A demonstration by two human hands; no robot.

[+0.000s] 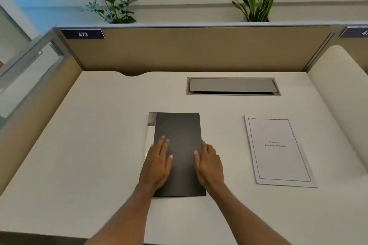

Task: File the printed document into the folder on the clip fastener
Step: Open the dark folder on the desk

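Two hands lie flat, fingers spread, on the closed dark folder (179,145) at frame centre: left hand (157,163), right hand (209,165). Printed document (278,151) lies apart at right on the desk (89,145).

A white table (99,145) carries a dark closed folder (179,131) at its middle and a printed document (278,151) well apart to the right.

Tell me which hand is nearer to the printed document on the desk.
The right hand. It rests on the right edge of the dark folder, with bare desk between it and the printed document. The left hand lies flat on the folder's left side, farther away.
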